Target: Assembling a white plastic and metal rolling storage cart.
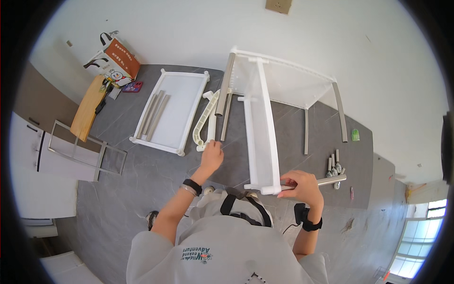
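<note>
My right hand [301, 185] is closed around a metal tube [333, 180], whose inner end meets the corner socket of a white shelf panel [270, 142] standing on its long edge. My left hand [212, 156] has its fingers curled at the lower end of a pair of white plastic handles [206, 120]; the fingertips are partly hidden. Behind the upright panel, a second white shelf panel [288, 80] has metal tubes [339, 111] at its corners. Left of the handles lies a third panel, a shallow white tray [177, 111], with several loose metal tubes [153, 116] on it.
Several casters [335, 164] stand on the grey table [293, 137] at the right, near a green packet [355, 135] and a small pink item [352, 192]. At the far left are a carrier bag [116, 61], a phone [132, 87] and a wooden-topped stool [88, 109].
</note>
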The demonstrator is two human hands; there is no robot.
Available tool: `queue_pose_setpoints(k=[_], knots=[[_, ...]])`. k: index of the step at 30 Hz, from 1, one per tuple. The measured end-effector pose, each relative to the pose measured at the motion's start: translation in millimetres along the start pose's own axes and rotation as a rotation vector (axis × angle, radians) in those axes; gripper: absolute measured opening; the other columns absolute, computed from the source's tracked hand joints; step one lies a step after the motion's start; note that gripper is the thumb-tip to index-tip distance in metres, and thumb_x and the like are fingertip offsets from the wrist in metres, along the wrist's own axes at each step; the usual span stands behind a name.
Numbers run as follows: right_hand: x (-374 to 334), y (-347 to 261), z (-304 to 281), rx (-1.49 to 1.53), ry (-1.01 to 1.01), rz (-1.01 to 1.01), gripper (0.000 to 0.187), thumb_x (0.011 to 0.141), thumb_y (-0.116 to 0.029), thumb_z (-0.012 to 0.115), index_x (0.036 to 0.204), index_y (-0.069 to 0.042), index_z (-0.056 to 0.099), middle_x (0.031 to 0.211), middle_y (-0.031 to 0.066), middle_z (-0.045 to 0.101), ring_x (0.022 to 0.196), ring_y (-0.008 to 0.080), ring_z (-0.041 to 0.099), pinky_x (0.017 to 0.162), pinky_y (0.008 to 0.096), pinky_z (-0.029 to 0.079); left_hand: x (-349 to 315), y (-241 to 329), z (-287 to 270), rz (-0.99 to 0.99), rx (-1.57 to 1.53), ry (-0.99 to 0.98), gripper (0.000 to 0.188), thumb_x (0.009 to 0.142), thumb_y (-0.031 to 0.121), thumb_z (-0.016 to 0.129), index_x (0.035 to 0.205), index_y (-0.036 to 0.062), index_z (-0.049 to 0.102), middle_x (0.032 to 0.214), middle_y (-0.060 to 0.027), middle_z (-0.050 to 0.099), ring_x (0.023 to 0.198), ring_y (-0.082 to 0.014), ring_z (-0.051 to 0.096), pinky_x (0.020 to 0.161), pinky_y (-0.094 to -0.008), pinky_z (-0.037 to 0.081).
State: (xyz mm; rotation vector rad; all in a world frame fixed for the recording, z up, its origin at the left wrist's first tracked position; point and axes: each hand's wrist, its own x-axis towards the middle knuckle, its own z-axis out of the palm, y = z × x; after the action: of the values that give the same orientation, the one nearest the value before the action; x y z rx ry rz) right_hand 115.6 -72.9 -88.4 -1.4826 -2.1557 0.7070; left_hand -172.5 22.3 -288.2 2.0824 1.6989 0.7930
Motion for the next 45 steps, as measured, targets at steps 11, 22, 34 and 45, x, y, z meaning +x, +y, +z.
queue_pose_setpoints(k=[11,22,34,45], knots=[[-5,4,2,0.042,-0.052,0.109,0.048,0.047,-0.032,0.083,0.084,-0.007,0.064,0.064,0.0017,0.055,0.059,0.0141,0.054,0.054,0.0253,0.044,33,-91,-32,-0.122,0.229,0.261,0.036,0.070,0.002,0.059,0.103,-0.0027,0.047,0.108,-0.0214,0.044,0.104,-0.0374,0.044,0.086,-0.0445,0.040],[-2,4,-2,0.030,-0.068,0.273,0.053,0.044,-0.035,0.082,0.087,-0.009,0.066,0.072,0.0019,0.060,0.069,0.0202,0.055,0.061,0.0292,0.046,17,-271,-93,-0.450,0.638,0.193,0.035,0.073,0.012,0.061,0.100,-0.0016,0.045,0.107,-0.0178,0.046,0.102,-0.0350,0.045,0.088,-0.0416,0.040],[4,-16,-1,-0.057,-0.141,0.211,0.055,0.049,-0.045,0.079,0.092,-0.014,0.064,0.075,0.0004,0.060,0.071,0.0203,0.057,0.064,0.0299,0.042,30,-281,-95,-0.571,0.610,-0.002,0.033,0.082,0.022,0.059,0.100,-0.0001,0.041,0.105,-0.0164,0.051,0.100,-0.0324,0.051,0.079,-0.0427,0.048],[-7,2,-8,-0.062,-0.095,0.079,0.060,0.053,-0.046,0.076,0.100,-0.012,0.061,0.076,0.0029,0.059,0.074,0.0208,0.057,0.064,0.0315,0.043,30,-85,-147,-0.330,-0.363,0.299,0.022,0.092,0.013,0.040,0.106,-0.0035,0.039,0.070,-0.0096,0.048,0.060,-0.0158,0.052,0.057,-0.0301,0.044]])
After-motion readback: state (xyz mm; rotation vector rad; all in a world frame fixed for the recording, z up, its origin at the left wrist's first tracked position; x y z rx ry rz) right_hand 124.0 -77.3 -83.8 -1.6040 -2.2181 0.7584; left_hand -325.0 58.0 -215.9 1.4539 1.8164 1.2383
